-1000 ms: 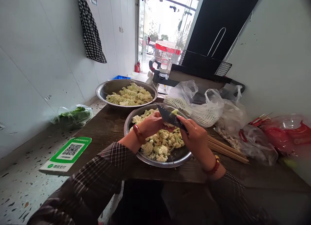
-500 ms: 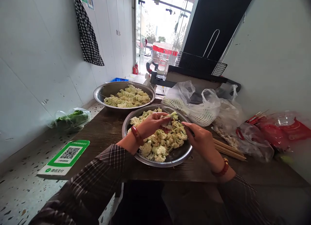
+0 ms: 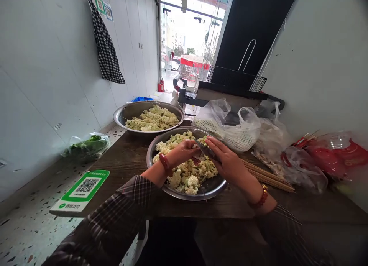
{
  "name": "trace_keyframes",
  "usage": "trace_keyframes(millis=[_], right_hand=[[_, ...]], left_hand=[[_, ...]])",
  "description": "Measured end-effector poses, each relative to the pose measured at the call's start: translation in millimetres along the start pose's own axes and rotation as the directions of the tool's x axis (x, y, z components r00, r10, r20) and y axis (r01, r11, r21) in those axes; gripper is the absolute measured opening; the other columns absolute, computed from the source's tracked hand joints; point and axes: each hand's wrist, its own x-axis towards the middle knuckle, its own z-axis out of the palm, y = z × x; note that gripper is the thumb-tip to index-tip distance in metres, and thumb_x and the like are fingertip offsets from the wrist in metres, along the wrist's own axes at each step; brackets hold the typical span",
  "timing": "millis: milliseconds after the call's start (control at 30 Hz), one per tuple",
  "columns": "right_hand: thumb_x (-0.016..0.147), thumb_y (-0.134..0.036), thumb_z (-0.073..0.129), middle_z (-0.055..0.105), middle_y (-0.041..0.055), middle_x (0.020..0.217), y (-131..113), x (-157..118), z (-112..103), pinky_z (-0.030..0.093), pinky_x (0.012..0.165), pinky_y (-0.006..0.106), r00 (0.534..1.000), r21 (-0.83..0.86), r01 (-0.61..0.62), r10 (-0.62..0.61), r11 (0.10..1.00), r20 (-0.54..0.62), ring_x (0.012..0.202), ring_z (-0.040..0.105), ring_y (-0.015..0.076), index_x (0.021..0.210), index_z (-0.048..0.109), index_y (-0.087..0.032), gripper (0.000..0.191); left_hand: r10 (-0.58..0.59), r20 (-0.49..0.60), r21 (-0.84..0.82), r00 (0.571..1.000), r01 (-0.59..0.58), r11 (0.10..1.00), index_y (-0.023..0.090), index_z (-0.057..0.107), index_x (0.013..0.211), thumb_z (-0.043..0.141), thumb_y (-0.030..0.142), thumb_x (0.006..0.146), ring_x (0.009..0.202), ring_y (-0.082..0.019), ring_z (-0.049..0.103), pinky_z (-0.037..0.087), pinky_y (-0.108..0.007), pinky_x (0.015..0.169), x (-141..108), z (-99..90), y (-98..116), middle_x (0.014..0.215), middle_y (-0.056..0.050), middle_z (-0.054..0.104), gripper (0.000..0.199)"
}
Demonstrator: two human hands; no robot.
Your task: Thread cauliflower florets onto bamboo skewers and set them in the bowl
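Flat dark-metal knife (image 3: 206,149), right hand (image 3: 227,160) grasping; tip diagonally left toward far edge of bench (image 3: 130,153). Left hand (image 3: 184,150) curled, contents unclear.

Left sleeve (image 3: 110,216) was dark plaid, pale-lined; smooth reddish-brown bangle (image 3: 165,165) beyond it. Right sleeve (image 3: 283,231) looked similar; red beaded bracelet (image 3: 262,198) showed gold.

A dark-bladed knife (image 3: 206,150) is held in the right hand (image 3: 228,160), slanted with its tip toward the left hand (image 3: 184,151). Beneath it, cream-and-green cauliflower florets (image 3: 182,179) are heaped loosely in a round metal bowl (image 3: 198,197) set on the bench (image 3: 126,156). The bowl's inner wall is left bare at the lower right.
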Motion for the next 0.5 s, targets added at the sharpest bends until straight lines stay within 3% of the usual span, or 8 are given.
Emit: trace_keyframes(millis=[100,267,500], right_hand=[[0.095,-0.015,0.048,0.055,0.0148,0.145,1.3,-0.6,4.7,0.048,0.110,0.047,1.000,-0.010,0.005,-0.005,1.000,-0.017,0.134,0.053,0.0264,0.150,0.043,-0.020,0.055],[0.097,-0.021,0.048,0.066,0.0164,0.127,-7.8,2.5,16.5,0.055,0.098,0.048,0.982,-0.100,-0.111,0.093,0.989,-0.161,0.116,0.064,0.0290,0.134,0.058,-0.017,0.039],[0.100,-0.027,0.045,0.072,0.0170,0.109,-20.6,22.2,22.3,0.055,0.090,0.043,0.959,-0.179,-0.234,0.195,0.956,-0.207,0.100,0.068,0.0289,0.117,0.066,-0.013,0.030]], left_hand=[[-0.011,0.002,-0.009,1.000,0.011,1.000,0.010,0.068,0.078,0.082,0.052,0.067,0.051,-0.010,0.060,0.054,-0.023,0.050,-0.2,-0.7,-1.1,0.061,0.000,0.062,0.046],[0.030,-0.057,-0.031,0.998,-0.032,0.999,0.012,0.062,0.073,0.080,0.051,0.070,0.048,-0.009,0.058,0.053,-0.022,0.047,3.7,3.8,-7.6,0.060,0.002,0.059,0.043],[0.036,-0.163,0.104,0.986,-0.019,0.994,0.014,0.062,0.076,0.066,0.031,0.081,0.044,-0.010,0.057,0.047,-0.021,0.042,7.1,8.3,-12.5,0.057,0.002,0.057,0.019]])
